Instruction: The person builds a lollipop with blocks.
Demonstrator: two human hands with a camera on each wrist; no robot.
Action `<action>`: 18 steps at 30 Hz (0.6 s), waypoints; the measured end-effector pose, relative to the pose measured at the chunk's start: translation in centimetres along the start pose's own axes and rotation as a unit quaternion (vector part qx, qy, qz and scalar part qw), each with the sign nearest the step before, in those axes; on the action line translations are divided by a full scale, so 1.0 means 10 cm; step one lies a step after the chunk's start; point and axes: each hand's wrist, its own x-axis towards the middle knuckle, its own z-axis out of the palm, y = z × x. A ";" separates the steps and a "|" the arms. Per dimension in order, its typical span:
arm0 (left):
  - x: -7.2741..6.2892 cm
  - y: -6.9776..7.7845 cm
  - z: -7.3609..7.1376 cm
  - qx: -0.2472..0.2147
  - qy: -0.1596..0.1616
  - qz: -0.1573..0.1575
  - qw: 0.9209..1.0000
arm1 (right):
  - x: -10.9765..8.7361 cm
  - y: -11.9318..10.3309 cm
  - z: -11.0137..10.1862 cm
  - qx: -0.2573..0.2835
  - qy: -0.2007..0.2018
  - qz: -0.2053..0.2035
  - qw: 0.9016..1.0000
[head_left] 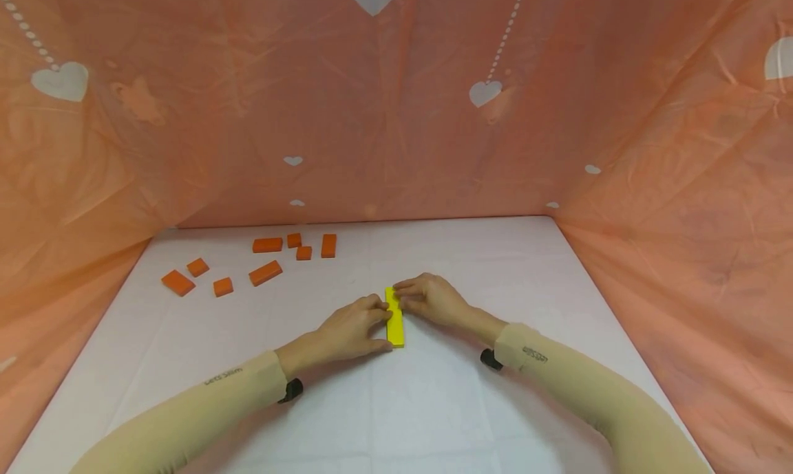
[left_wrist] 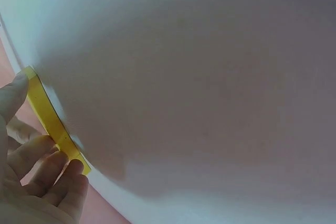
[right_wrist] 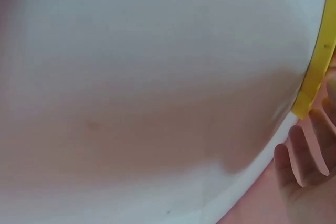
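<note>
A long, narrow yellow strip lies on the white-covered table, running away from me. Seams across it make it look like yellow blocks set end to end. My left hand holds it from the left, thumb at the near end and curled fingers along the side farther up. From the right, my right hand pinches the far part between thumb and forefinger. Its other fingers are bent loosely beside the strip's end in the right wrist view. The forefingers hide part of the strip's middle and far side.
Several orange blocks, some oblong and some small cubes, lie scattered at the back left of the table. An orange-pink curtain with pale hearts hangs behind and along both sides.
</note>
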 end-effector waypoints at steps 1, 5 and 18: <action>0.00 0.00 0.00 0.001 0.000 -0.001 1.000 | -0.01 -0.01 0.01 -0.007 -0.001 -0.005 1.000; 0.00 -0.01 0.00 0.003 0.000 -0.006 1.000 | -0.05 -0.01 0.02 -0.029 0.001 -0.019 0.999; -0.01 -0.01 0.03 0.004 0.006 0.000 1.000 | -0.08 0.00 0.08 -0.022 0.012 -0.028 0.999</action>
